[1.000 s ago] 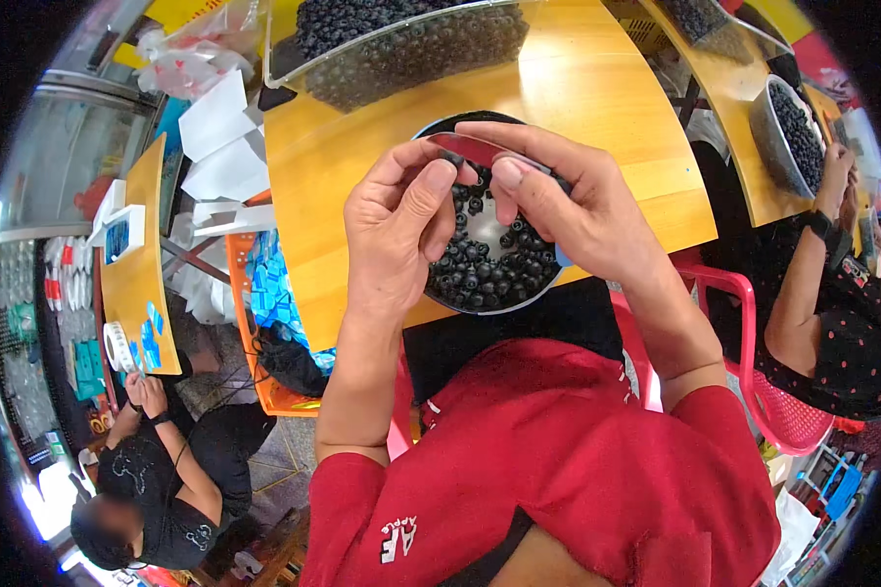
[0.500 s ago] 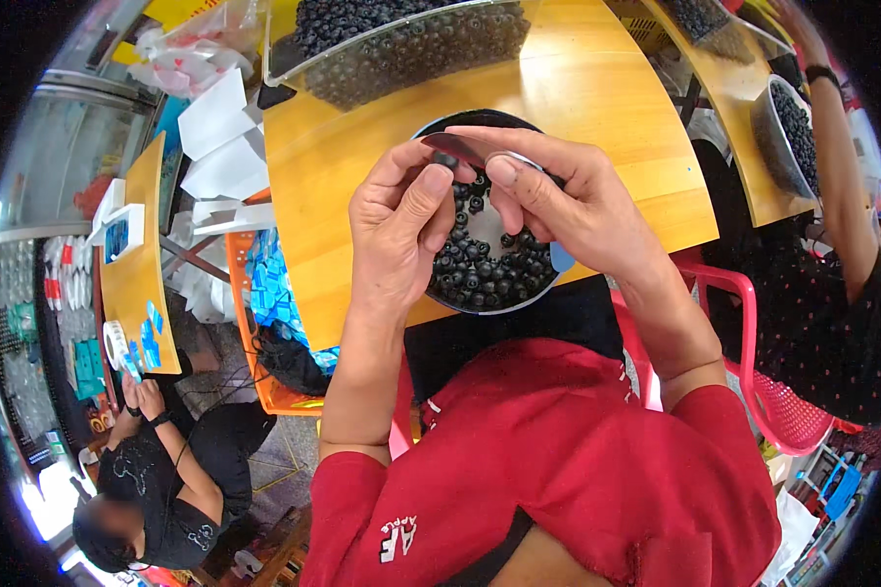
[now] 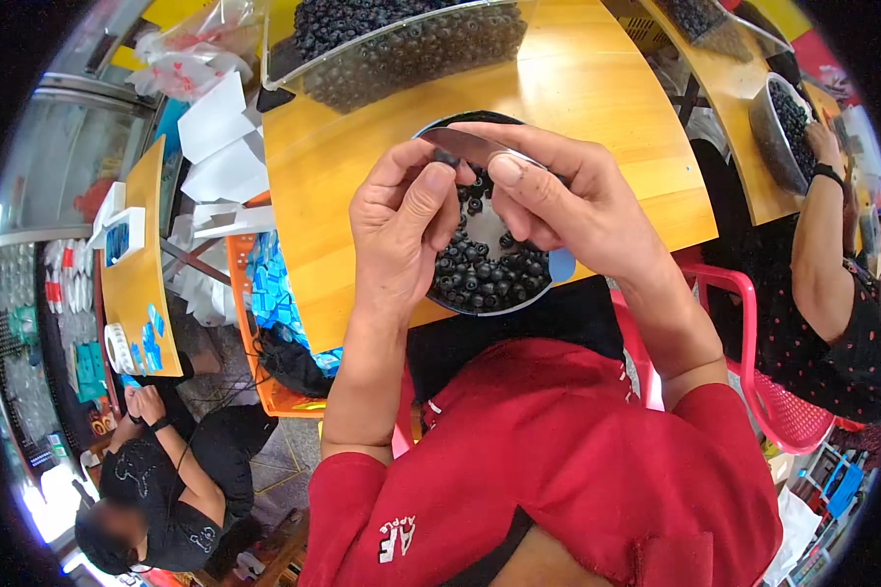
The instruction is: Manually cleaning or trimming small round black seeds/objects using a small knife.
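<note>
- Your left hand has a blueberry pinched between thumb and fingers
- Your right hand's gripping a knife, blade pointing left, just beside that berry, can't tell if they touch
- Bowl of blueberries is under both, near side of the worktop
- Clear bin of blueberries sits far left

We saw smooth, shiny metal in the blade and a mostly matt skin on the berries. Our worktop looked like wood, glossy where light struck it. We noted clear, hard plastic in the tub, smooth pink plastic in the chair, crinkled thin plastic in the bag, and soft, matt cloth in our red shirt.
</note>
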Available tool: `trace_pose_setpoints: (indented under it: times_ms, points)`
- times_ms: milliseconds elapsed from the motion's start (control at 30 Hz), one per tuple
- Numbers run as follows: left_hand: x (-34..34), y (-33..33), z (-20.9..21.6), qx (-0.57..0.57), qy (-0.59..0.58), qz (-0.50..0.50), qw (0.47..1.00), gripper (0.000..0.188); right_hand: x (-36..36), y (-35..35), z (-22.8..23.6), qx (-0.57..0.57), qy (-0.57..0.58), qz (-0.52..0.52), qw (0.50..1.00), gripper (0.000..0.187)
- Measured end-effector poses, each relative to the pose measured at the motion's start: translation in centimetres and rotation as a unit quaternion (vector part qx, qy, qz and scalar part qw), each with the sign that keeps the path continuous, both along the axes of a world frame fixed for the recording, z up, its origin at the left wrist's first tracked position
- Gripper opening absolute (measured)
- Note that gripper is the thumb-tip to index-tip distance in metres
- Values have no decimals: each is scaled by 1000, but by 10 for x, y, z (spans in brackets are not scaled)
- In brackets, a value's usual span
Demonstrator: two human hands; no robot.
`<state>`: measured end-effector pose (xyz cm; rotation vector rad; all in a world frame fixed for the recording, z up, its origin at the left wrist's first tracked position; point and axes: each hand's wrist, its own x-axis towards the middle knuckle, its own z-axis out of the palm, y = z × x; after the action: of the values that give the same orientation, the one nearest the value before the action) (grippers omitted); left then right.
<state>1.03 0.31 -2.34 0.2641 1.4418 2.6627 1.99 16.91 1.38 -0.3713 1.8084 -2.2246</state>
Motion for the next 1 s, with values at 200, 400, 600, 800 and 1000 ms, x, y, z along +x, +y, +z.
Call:
trace_pose_setpoints:
  times_ms: [200,400,600,800,1000]
  points:
    - [3,4,-6,-19,10,33,999,20,-1,-4,-6,42,40,-26,998,34]
    - [3,3,-8,28,0,7,1000,22,-3,-4,-14,38,56,-31,997,32]
    - [2,3,-12,61,-15,-15,998,23,-5,-1,-10,38,41,-19,998,33]
    - [3,7,-14,25,-18,23,999,21,-2,-5,-6,24,23,-6,999,35]
    - [6,10,-10,31,-37,49,998,20,-3,-9,-14,64,50,-32,996,34]
